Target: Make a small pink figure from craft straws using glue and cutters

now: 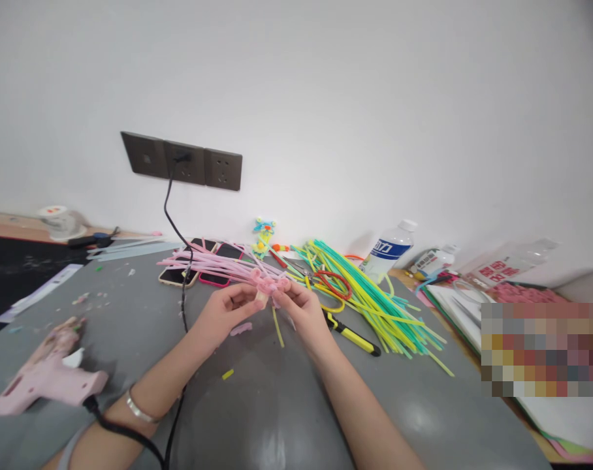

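Observation:
Between my two hands is a small pink flower-shaped craft piece (pixel 267 284), raised a little over the grey table. My left hand (pixel 232 310) pinches it from the left, and my right hand (pixel 300 312) grips it from the right. Pink craft sticks (pixel 211 262) lie in a bundle just behind. A short yellow-green stick (pixel 277 328) shows below the piece, between the hands. To the left lies a pink hot glue gun (pixel 49 382), its black cord running under my left forearm.
Green and yellow craft sticks (pixel 379 300) spread at the right, near yellow-black handled pliers (pixel 352 336). Phones (pixel 213 277) lie under the pink sticks. A bottle (pixel 389 249) leans by the wall. The black cord (pixel 168 209) runs from the wall socket (pixel 181 161) across the grey table (pixel 257 418).

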The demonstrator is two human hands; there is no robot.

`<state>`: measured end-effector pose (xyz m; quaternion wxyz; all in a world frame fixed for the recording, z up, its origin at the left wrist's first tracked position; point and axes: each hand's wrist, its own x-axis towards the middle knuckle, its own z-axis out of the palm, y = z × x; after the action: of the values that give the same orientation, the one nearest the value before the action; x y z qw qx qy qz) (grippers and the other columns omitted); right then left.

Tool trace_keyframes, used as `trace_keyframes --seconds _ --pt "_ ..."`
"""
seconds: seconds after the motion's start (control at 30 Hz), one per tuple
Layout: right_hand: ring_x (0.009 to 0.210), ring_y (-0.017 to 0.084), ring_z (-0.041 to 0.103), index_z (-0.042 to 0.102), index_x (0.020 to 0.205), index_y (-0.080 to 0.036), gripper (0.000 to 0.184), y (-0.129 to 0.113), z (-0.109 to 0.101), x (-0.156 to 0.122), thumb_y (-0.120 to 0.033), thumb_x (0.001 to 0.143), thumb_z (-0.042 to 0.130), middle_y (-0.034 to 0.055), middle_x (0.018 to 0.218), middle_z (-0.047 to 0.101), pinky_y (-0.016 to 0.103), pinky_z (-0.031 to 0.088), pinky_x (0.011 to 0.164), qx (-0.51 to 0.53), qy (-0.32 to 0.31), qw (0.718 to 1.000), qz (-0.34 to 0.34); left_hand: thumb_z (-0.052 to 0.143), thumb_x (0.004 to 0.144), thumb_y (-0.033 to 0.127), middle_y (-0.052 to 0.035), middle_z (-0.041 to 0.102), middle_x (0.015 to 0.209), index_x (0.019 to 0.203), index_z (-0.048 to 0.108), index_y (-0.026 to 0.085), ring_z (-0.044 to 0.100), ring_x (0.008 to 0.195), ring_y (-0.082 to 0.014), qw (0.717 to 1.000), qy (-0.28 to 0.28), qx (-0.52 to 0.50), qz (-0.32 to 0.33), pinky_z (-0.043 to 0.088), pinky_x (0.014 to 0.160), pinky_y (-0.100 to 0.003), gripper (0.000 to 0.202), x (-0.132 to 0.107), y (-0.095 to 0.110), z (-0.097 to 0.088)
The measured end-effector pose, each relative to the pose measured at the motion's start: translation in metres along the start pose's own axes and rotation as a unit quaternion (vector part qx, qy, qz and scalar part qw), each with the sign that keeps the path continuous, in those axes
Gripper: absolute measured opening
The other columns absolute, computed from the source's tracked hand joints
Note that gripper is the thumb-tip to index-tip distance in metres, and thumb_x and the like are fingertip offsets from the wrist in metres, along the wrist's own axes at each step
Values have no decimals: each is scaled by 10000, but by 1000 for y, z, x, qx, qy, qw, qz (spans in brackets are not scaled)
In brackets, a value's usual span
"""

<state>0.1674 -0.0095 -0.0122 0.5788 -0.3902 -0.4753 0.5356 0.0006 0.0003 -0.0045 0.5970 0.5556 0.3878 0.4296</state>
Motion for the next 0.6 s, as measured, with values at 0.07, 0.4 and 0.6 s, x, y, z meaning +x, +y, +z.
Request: trace_keyframes --seconds 0.07,0.4,0.6 --pt "569 107 449 586 633 -184 376 1 -1 1 -484 653 811 -33 600 545 248 365 580 8 -1 1000 6 788 686 407 -43 759 876 853 742 194 673 838 -198 1000 -2 4 8 515 771 -288 275 0 0 0" --pt "536 107 490 585 626 -190 389 3 -5 1 -478 592 845 -31 586 590 238 379 535 5 15 999 32 769 703 396 -66 748 873 861 750 159 646 806 -201 999 12 47 22 499 755 -294 285 1 -4 -2" --pt "535 107 482 592 637 -193 365 5 -7 2 -472 627 827 -31 584 588 245 387 550 -3 3 1000 28 776 695 398 -69 749 861 842 754 156 648 790 -203 998 16 54 23 501 741 -294 284 1 -3 -2"
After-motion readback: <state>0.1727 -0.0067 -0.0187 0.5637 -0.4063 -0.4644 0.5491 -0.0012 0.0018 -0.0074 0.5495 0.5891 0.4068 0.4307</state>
